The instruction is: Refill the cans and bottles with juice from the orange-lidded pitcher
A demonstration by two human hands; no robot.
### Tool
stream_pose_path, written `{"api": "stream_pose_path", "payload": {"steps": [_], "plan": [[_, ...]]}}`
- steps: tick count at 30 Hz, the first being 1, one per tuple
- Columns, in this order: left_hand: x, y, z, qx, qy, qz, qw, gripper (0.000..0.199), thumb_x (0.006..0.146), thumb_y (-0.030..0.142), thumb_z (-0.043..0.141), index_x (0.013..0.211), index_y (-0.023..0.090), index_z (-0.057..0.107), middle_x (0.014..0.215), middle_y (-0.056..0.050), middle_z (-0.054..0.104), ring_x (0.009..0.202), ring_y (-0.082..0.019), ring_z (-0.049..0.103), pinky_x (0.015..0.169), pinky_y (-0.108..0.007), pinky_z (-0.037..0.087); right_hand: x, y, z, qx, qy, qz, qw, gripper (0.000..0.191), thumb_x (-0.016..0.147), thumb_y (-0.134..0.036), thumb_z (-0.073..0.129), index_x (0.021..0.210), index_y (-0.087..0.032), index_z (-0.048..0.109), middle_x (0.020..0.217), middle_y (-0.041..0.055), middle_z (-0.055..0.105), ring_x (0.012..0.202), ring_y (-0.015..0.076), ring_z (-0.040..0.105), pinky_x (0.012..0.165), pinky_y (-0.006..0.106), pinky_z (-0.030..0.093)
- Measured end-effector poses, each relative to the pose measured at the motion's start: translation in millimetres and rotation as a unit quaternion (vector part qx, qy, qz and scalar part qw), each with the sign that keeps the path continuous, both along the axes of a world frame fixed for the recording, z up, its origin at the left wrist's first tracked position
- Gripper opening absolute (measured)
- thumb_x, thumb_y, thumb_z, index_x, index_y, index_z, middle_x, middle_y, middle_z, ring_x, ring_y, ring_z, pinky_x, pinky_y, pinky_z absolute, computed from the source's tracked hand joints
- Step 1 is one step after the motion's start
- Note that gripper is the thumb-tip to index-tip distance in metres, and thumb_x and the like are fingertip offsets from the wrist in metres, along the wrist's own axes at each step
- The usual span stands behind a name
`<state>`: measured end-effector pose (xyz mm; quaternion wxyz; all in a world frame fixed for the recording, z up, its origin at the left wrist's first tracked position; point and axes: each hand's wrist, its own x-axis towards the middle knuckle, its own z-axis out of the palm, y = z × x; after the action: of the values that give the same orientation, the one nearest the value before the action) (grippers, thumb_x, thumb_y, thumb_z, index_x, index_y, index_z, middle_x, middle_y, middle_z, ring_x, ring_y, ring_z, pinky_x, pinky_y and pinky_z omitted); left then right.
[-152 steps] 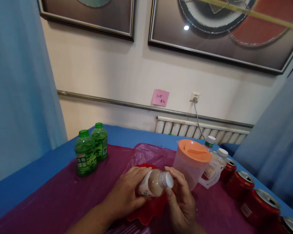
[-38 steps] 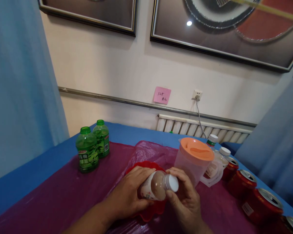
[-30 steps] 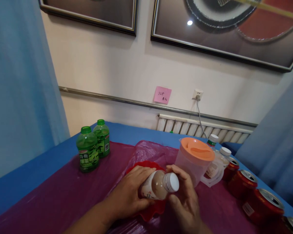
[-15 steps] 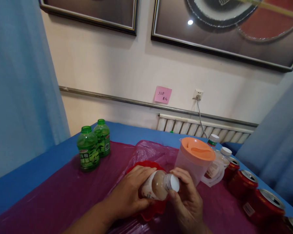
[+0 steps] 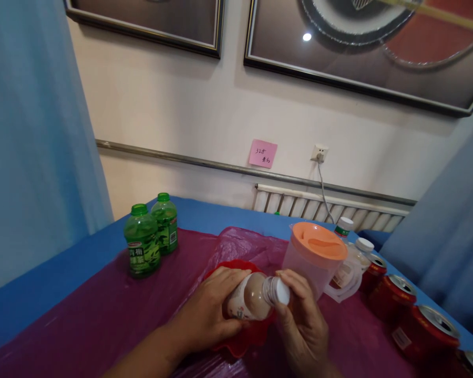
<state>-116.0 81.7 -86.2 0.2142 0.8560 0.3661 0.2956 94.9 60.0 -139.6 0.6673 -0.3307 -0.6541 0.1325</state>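
Note:
A clear bottle point(image 5: 256, 297) with a white label and a cloudy beige drink inside is tilted, its neck toward the right. My left hand point(image 5: 211, 304) is wrapped round its body. The thumb and fingers of my right hand point(image 5: 303, 320) grip the white cap point(image 5: 280, 292), which sits on the bottle's neck. Beneath the bottle and my left hand lies a red scalloped bowl point(image 5: 240, 341), mostly covered by them. Just behind my right hand stands a clear pitcher point(image 5: 301, 268) with an orange lid point(image 5: 319, 240).
Two uncapped green bottles point(image 5: 142, 244) stand at the left on purple plastic sheeting point(image 5: 102, 304) over a blue table cover point(image 5: 205, 210). Beyond the pitcher are white-capped bottles point(image 5: 364, 245). Several red cans point(image 5: 392, 299) line the right edge. A radiator point(image 5: 299, 202) runs along the wall behind.
The fingers of my right hand have shifted slightly on the cap, and more of the threaded neck shows below it. My left hand and the other objects stay put.

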Motion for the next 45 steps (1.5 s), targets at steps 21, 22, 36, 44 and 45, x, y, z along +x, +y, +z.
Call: {"api": "stream_pose_path", "payload": {"steps": [21,22,36,44,45], "plan": [[0.9,-2.0,-0.1,0.010,0.000,-0.003,1.000,0.061,0.072,0.026,0.080,0.129,0.028,0.056,0.123,-0.002,0.066,0.109,-0.025,0.059,0.097,-0.039,0.047,3.0,1.4,-6.8,-0.030,0.004,0.014,0.999,0.038,0.091,-0.037,0.069,0.127,-0.025,0.065,0.125,0.0123,0.063,0.119,0.0290,0.060,0.095,0.042,0.053],[1.2,-2.4,0.7,0.010,0.000,-0.003,1.000,0.061,0.073,0.026,0.080,0.128,0.028,0.056,0.123,-0.003,0.066,0.109,-0.025,0.059,0.097,-0.039,0.047,2.9,1.7,-6.9,-0.033,0.002,0.009,0.999,0.039,0.091,-0.039,0.070,0.126,-0.025,0.065,0.125,0.0122,0.063,0.119,0.0292,0.060,0.095,0.043,0.052],[1.2,-2.8,-0.5,0.008,0.000,-0.006,1.000,0.064,0.072,0.026,0.081,0.131,0.029,0.056,0.126,-0.004,0.066,0.112,-0.026,0.060,0.098,-0.040,0.048,-7.9,-3.0,-1.3,-0.048,0.073,0.069,0.994,0.064,0.089,-0.067,0.059,0.137,-0.024,0.052,0.134,0.0143,0.055,0.125,0.0342,0.055,0.100,0.049,0.049],[2.5,-3.8,0.3,0.007,-0.004,0.003,1.000,0.065,0.071,0.024,0.083,0.129,0.030,0.056,0.127,-0.002,0.066,0.112,-0.025,0.059,0.100,-0.039,0.046,-7.5,-3.1,-7.0,-0.042,0.075,0.033,0.996,0.041,0.094,-0.041,0.065,0.132,-0.026,0.058,0.125,0.0105,0.063,0.119,0.0281,0.060,0.098,0.043,0.052],[2.6,-4.0,0.3,0.008,-0.004,0.000,1.000,0.065,0.071,0.024,0.083,0.130,0.030,0.056,0.127,-0.001,0.065,0.113,-0.025,0.059,0.101,-0.040,0.045,-6.9,-1.6,-7.5,-0.044,0.079,0.037,0.995,0.048,0.090,-0.045,0.070,0.132,-0.026,0.056,0.121,0.0096,0.062,0.114,0.0272,0.062,0.094,0.041,0.054]]}}
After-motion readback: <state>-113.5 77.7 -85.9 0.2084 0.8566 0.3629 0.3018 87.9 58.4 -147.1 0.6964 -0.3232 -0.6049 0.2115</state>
